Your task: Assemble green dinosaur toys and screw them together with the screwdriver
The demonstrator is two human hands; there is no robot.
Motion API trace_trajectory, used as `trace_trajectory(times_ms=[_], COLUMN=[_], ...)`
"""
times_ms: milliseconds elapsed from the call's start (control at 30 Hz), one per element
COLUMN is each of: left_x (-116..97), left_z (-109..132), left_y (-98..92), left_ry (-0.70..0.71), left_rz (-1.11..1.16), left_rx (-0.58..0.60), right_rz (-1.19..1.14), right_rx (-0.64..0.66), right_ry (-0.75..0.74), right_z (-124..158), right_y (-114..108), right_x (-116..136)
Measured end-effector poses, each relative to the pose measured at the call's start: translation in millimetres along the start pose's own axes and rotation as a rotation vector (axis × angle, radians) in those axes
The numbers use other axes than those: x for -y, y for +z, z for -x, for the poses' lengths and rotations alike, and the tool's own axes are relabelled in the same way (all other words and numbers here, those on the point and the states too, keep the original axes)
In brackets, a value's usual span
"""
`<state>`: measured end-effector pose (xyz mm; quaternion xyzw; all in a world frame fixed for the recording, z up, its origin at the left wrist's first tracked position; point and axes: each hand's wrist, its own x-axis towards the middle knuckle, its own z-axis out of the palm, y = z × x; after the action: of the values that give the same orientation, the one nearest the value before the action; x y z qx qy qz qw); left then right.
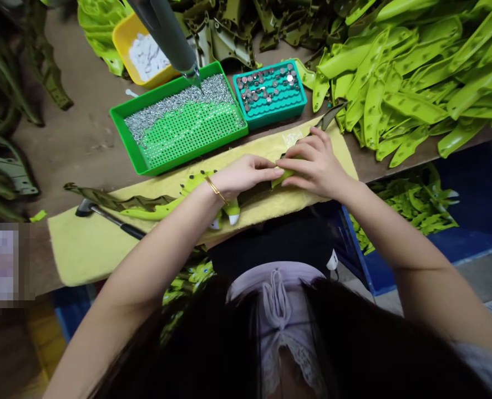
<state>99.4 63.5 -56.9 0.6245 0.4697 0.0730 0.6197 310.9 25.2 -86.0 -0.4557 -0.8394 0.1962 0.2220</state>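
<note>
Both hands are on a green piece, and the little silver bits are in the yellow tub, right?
Not the yellow tub: the head view shows the silver bits in the green tray. The left hand and right hand are on a green piece.

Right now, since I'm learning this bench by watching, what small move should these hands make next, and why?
Probably a light thumb press to settle the lime-green piece: the left hand and right hand meet there, fingers appearing to pinch it above the yellow pad, while the hammer lies apart, unheld.
</note>
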Motion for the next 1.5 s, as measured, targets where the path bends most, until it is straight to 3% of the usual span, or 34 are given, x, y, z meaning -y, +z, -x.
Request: trace_trajectory(times_ms=[200, 400, 567, 633, 733, 833, 933, 1033, 1167, 1300, 1400, 1500], left_x=[3.7, 5.5, 6.9, 5.4, 0.1, -5.1, -7.0, -7.1, -13.5, -37.0, -59.7, -76.3], left_z=[-4.1, -8.7, -10.3, -8.8, -6.2, -6.4, -8.2, -7.6, -5.2, -13.9, -28.5, -42.0], left_y=[-3.1, -1.5, 0.0, -1.7, -4.2, -3.1, -0.3, -1.4, -12.0, -15.7, -1.2, 19.1], left_ry=[0.018, 0.001, 0.007, 0.037, 0.108, 0.138, 0.133, 0.125, 0.045, -0.01, 0.114, 0.166], left_rz=[0.071, 0.045, 0.023, 0.012, -0.034, -0.07, -0.072, -0.037, -0.083, -0.239, -0.239, -0.168], left_rx=[0.118, 0.117, 0.084, 0.037, -0.043, -0.058, -0.06, -0.051, 0.067, 0.227, 0.094, 0.04], right_rz=[-0.049, -0.113, -0.007, -0.019, -0.306, -0.837, -1.174, -1.209, -1.161, -1.219, -1.193, -1.066], right_rx=[0.025, -0.014, -0.069, -0.194, -0.421, -0.351, -0.359, -0.479, -0.392, -0.414, -0.374, -0.493], right_ry=[-0.002, -0.008, -0.08, 0.04, 0.44, 0.657, 0.646, 0.658, 0.642, 0.666, 0.65, 0.56], right_z=[0.1, -2.0, 2.0, 9.2, 15.9, 9.0, -3.3, -7.2, -1.2, 2.8, 4.4, 5.5], right_y=[3.3, 10.9, 10.8, 7.6, 8.7, 21.5, 37.5, 44.4, 31.0, 8.8, 3.7, 8.4], right_x=[-4.0, -7.5, 1.4, 7.2, 14.3, 20.0, 25.8, 28.9, 21.6, 9.9, 6.4, 6.9])
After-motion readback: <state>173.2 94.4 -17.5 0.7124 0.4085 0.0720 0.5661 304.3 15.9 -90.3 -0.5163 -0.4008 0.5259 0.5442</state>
